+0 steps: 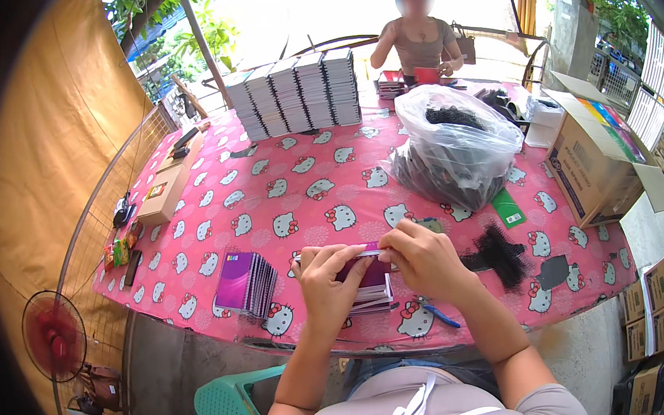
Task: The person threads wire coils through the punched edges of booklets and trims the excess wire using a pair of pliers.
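Close in front of me a purple notebook (371, 249) is held up nearly edge-on. My left hand (328, 279) grips it with thumb and fingers closed. At its right end my right hand (420, 259) pinches the edge; any coil between these fingertips is too small to make out. Below the hands lies a stack of purple notebooks (376, 296), partly hidden by them. To the left stands another purple stack (246, 283) with dark spiral edges. Blue-handled pliers (440, 314) rest right of the near stack. Loose black plastic coils (501, 256) lie beyond my right wrist.
A clear bag of black coils (453, 155) stands at the right, near an open cardboard box (596, 148). Tall spiral-bound stacks (300, 93) rise at the back. Across the table sits a person (420, 40) handling red items. A green stool (227, 407) is at lower left.
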Tool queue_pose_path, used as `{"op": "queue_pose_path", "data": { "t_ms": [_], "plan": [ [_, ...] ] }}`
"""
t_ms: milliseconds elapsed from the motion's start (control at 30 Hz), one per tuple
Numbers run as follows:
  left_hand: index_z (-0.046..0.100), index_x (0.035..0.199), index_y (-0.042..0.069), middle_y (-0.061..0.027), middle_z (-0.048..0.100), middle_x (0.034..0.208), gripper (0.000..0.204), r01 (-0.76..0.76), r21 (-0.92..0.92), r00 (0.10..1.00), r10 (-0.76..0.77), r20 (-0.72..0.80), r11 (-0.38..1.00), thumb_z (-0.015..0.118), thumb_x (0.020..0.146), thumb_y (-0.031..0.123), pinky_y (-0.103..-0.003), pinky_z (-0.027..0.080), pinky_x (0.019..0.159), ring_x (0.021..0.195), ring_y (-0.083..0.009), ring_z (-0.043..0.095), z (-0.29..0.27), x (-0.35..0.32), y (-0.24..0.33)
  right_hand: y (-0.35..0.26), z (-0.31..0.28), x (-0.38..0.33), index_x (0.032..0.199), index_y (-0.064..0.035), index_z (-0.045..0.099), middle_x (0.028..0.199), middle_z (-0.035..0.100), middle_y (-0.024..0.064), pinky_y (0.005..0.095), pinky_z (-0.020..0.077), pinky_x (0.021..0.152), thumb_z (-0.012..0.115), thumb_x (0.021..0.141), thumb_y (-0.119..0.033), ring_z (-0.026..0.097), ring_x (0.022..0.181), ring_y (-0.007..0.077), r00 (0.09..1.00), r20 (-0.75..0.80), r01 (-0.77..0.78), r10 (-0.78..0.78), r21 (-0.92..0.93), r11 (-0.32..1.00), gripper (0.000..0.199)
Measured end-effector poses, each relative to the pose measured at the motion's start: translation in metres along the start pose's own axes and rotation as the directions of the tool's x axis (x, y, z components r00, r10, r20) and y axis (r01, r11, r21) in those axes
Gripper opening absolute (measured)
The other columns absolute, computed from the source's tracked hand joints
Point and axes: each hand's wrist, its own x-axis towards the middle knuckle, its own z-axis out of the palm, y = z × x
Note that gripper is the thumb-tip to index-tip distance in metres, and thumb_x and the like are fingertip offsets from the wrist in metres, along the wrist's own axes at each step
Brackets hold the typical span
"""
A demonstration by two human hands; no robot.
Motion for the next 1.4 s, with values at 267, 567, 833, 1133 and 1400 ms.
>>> {"op": "queue_pose_path", "data": {
  "t_ms": [267, 567, 833, 1133, 1400],
  "plan": [
    [0.074, 0.088, 0.011, 0.0003, 0.068, 0.081, 0.024, -0.079, 0.042, 0.997, 0.080, -0.024, 0.996, 0.080, 0.065, 0.012, -0.031, 0.042, 0.073, 0.078, -0.0157, 0.054, -0.001, 0.004, 0.001, -0.010, -0.003, 0.004, 0.094, -0.0047, 0.054, 0.089, 0.055, 0.0118, 0.0415, 0.0487, 0.065, 0.064, 0.084, -0.027, 0.059, 0.087, 0.0316, 0.999, -0.028, -0.025, 0.025, -0.019, 0.999, 0.027],
    [0.074, 0.086, 0.013, 0.0014, 0.067, 0.081, 0.022, -0.047, 0.009, 0.999, 0.047, -0.023, 0.999, 0.080, 0.066, 0.015, -0.031, 0.038, 0.075, 0.079, -0.0154, 0.053, 0.004, 0.002, -0.003, -0.002, 0.010, 0.008, 0.083, -0.0022, 0.055, 0.078, 0.053, 0.0132, 0.0400, 0.0464, 0.062, 0.065, 0.083, -0.020, 0.058, 0.076, 0.0319, 0.987, -0.145, 0.068, -0.062, 0.037, 0.997, 0.021],
    [0.074, 0.089, 0.010, -0.0012, 0.068, 0.079, 0.027, -0.093, 0.017, 0.995, 0.093, -0.027, 0.996, 0.082, 0.063, 0.010, -0.031, 0.043, 0.070, 0.077, -0.0162, 0.055, -0.003, 0.002, -0.004, 0.064, -0.018, 0.024, 0.086, -0.0032, 0.061, 0.083, 0.060, 0.0140, 0.0397, 0.0480, 0.069, 0.066, 0.080, -0.017, 0.060, 0.080, 0.0335, 0.985, 0.063, -0.170, 0.163, 0.123, 0.978, 0.016],
    [0.069, 0.087, 0.008, -0.0034, 0.066, 0.083, 0.030, -0.146, 0.033, 0.988, 0.148, -0.052, 0.989, 0.084, 0.060, 0.012, -0.033, 0.045, 0.072, 0.078, -0.0190, 0.057, -0.004, 0.005, -0.005, 0.206, 0.074, -0.047, 0.100, -0.0060, 0.052, 0.093, 0.062, 0.0175, 0.0459, 0.0491, 0.079, 0.074, 0.067, -0.028, 0.059, 0.095, 0.0368, 0.955, 0.240, -0.089, 0.172, -0.322, 0.943, 0.045],
    [0.067, 0.100, 0.009, -0.0033, 0.063, 0.079, 0.045, -0.013, 0.016, 1.000, 0.013, -0.021, 1.000, 0.086, 0.059, 0.015, -0.031, 0.048, 0.071, 0.079, -0.0177, 0.058, -0.006, 0.004, -0.003, 0.092, -0.002, 0.025, 0.089, -0.0015, 0.052, 0.084, 0.063, 0.0175, 0.0371, 0.0515, 0.069, 0.075, 0.071, -0.029, 0.066, 0.084, 0.0255, 0.993, -0.109, 0.096, 0.042, 0.967, 0.235, 0.040]
  ]
}}
